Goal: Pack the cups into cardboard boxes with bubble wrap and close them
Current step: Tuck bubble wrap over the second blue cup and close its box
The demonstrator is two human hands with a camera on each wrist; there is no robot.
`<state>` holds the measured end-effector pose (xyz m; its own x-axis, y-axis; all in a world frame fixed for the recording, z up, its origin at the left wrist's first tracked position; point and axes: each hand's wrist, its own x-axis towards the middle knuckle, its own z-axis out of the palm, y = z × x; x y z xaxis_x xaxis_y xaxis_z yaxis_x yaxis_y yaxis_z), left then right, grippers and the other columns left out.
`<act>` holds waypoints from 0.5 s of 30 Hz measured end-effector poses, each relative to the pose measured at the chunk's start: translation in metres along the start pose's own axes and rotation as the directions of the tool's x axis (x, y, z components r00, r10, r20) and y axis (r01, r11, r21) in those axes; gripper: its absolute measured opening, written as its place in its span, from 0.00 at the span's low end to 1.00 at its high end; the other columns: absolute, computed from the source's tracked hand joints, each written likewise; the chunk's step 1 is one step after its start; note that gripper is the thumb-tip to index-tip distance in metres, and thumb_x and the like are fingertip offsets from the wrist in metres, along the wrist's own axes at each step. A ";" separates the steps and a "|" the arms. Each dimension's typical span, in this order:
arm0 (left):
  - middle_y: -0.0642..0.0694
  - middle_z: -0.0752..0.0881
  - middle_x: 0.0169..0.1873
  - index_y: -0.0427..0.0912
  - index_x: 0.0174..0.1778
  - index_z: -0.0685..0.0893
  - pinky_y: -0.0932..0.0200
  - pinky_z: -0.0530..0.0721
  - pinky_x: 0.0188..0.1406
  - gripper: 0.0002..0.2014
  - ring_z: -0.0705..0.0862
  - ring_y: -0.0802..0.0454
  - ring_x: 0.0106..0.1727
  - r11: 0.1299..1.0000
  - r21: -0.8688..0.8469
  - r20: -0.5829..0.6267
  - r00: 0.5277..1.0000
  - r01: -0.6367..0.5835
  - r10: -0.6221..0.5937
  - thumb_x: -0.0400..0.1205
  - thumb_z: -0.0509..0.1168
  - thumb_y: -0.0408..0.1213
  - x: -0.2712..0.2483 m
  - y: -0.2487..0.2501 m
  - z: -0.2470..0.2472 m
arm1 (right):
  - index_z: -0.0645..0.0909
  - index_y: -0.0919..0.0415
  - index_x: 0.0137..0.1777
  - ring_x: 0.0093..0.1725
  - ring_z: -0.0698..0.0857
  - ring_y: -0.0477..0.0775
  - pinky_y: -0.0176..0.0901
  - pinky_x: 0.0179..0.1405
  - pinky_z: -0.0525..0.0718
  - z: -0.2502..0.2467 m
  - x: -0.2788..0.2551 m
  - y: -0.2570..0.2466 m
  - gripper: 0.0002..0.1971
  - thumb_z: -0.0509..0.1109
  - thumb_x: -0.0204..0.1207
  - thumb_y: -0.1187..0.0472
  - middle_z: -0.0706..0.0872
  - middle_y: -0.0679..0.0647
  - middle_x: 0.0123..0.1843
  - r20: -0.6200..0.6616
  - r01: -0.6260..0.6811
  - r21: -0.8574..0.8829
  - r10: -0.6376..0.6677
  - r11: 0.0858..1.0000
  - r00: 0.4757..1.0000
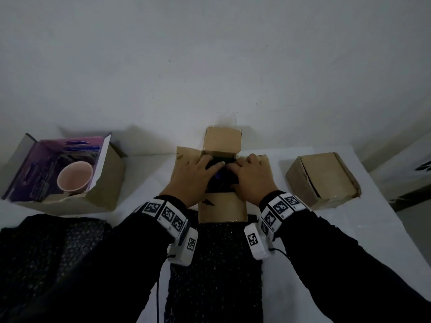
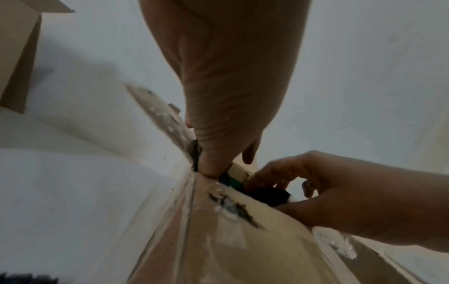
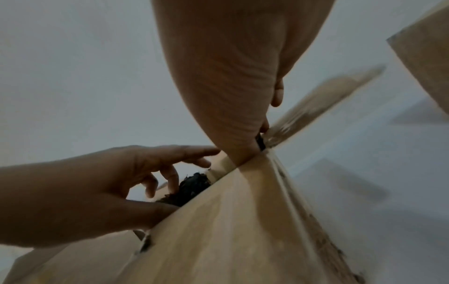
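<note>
Risks first, as a judgement: dark wrapped bundle sitting proud of the middle box, so flaps bulging or springing back on closing; taped flaps, torn in places, liable to rip further under a hard downward push; bubble wrap bunched unevenly around the cup, leaving a side unpadded. Cup itself hidden under the wrap, so seating inside impossible to confirm.

Left hand over the left half of the box opening, fingers bent down into it and touching the bundle; in the right wrist view spread apart and only loosely curled, fingertips on the dark wrap. Whether gripping or merely pressing: cannot tell. Right hand over the right half of the opening, fingers curled down onto the bundle, thumb apart from them in the left wrist view; a true grip also unclear.

Left of the middle box, an open box with a pink cup still unwrapped inside. Right of it, a closed box. Nearer than it, black bubble wrap flat on the white table.
</note>
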<state>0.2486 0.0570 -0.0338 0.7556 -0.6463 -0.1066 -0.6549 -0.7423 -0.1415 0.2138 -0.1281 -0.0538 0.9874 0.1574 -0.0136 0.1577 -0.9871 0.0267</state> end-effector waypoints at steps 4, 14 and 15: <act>0.49 0.79 0.54 0.57 0.68 0.79 0.47 0.74 0.52 0.16 0.78 0.45 0.56 0.992 0.118 0.039 0.998 -0.044 0.040 0.85 0.56 0.45 0.004 0.000 -0.004 | 0.85 0.53 0.39 0.43 0.81 0.61 0.48 0.40 0.74 -0.009 0.005 -0.001 0.04 0.74 0.66 0.62 0.85 0.53 0.37 -0.008 0.065 -0.022 -0.065 0.998 0.998; 0.48 0.81 0.51 0.43 0.51 0.90 0.38 0.63 0.71 0.38 0.73 0.43 0.58 0.993 0.074 -0.001 0.996 -0.090 0.090 0.81 0.37 0.61 -0.018 -0.004 0.003 | 0.86 0.54 0.31 0.58 0.71 0.52 0.56 0.56 0.62 0.010 -0.013 0.013 0.28 0.45 0.68 0.42 0.85 0.43 0.33 0.056 0.218 0.026 -0.219 0.976 0.974; 0.49 0.81 0.53 0.44 0.55 0.89 0.36 0.58 0.74 0.38 0.72 0.44 0.61 0.994 0.083 0.036 0.997 -0.071 0.068 0.81 0.36 0.61 -0.019 -0.004 0.004 | 0.87 0.54 0.34 0.60 0.70 0.51 0.56 0.57 0.61 0.012 -0.013 0.012 0.31 0.43 0.69 0.41 0.85 0.42 0.36 0.085 0.216 -0.004 -0.214 0.976 0.973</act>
<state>0.2368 0.0729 -0.0354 0.7092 -0.6886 -0.1514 -0.7036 -0.6773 -0.2150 0.2023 -0.1425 -0.0655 0.9262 0.3624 -0.1043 0.3669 -0.9298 0.0275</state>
